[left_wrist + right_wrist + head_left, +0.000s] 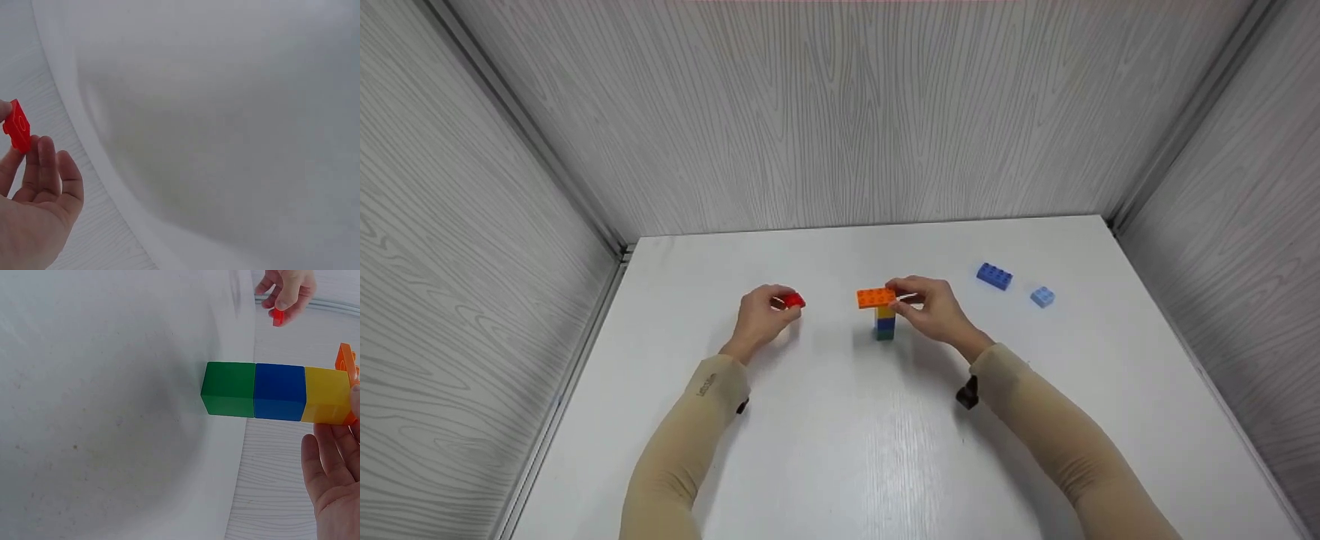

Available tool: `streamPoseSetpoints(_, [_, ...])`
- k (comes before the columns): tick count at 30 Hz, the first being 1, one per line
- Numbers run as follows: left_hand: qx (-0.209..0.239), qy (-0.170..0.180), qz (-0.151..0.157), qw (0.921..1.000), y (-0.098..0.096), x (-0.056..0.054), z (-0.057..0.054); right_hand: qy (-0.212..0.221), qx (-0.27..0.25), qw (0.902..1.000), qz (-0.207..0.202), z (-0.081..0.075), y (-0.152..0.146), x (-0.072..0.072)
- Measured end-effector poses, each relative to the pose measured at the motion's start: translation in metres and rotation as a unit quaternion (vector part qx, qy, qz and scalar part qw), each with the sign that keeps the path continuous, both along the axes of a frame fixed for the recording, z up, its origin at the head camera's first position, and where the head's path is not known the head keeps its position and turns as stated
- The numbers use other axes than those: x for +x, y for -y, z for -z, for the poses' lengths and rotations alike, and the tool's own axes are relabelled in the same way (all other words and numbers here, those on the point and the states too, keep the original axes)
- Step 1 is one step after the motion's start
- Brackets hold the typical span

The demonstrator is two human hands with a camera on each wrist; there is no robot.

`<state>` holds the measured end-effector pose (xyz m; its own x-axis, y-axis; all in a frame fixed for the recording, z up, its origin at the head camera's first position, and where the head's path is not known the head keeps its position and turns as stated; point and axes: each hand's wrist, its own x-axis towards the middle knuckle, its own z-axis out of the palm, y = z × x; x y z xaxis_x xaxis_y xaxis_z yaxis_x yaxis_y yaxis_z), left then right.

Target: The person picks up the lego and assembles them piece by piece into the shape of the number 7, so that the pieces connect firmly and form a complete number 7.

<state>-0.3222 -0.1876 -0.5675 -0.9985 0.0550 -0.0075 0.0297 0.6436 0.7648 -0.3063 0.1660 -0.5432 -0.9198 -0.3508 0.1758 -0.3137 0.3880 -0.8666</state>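
My left hand (761,319) pinches a small flat red brick (793,300) between thumb and fingers; the left wrist view shows its smooth underside. To the right, my right hand (936,309) grips the right end of a flat orange studded brick (870,298). That orange brick lies across the top of a short column, its left end jutting out past it. Under it come a yellow block (326,395), a blue block (279,392) and, lowest, a green block (229,389), joined in one straight stack. Fingers of the right hand reach behind the yellow block.
A long blue studded brick (994,276) lies on the white table (825,450) beyond my right hand. Nearby, farther right, is a smaller light blue brick (1042,297). Grey wood-grain panels (840,112) stand along the back and both sides.
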Motion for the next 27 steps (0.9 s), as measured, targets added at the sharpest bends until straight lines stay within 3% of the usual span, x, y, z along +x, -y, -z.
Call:
streamPoseSetpoints(6, [0.029,-0.034,0.040,0.9982,-0.014,0.008,-0.008,-0.014,0.003,0.9999,-0.002,0.001,0.000,0.000])
streamPoseSetpoints(16, [0.077,-0.069,0.098,0.9898,-0.037,0.021,-0.029,-0.013,0.002,0.9999,0.002,0.001,0.000,0.001])
streamPoseSetpoints(27, [0.088,-0.075,0.140,0.9833,-0.058,0.026,-0.044,-0.006,0.006,1.0000,0.004,-0.002,0.001,0.001])
